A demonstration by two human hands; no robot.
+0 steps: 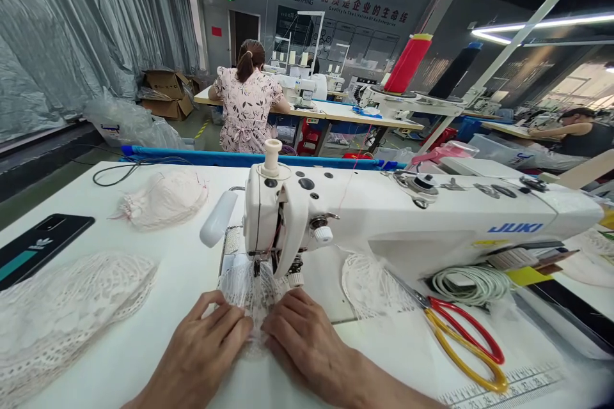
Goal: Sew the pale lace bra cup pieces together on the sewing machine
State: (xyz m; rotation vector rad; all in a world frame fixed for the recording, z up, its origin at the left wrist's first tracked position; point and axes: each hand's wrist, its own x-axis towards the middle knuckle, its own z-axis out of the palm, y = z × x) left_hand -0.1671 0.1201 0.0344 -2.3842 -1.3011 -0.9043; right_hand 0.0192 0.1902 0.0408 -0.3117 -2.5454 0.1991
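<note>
A piece of white lace [254, 287] lies under the presser foot of the white sewing machine [336, 204]. My left hand [211, 339] presses on the lace's left side, its fingers bent and closed on the fabric edge. On the other side my right hand [302, 339] rests close to the needle, fingers curled together on the lace. Both hands are just in front of the presser foot, a small gap between them. Fingertips are partly hidden in the gathered fabric.
Scissors [463, 342] with red and yellow handles lie at right, beside a lace piece [371, 284] and coiled cord [472, 284]. At left are stacked lace [71, 307], a pale fabric bundle [165, 198] and a phone [43, 243]. A person [249, 99] sits ahead.
</note>
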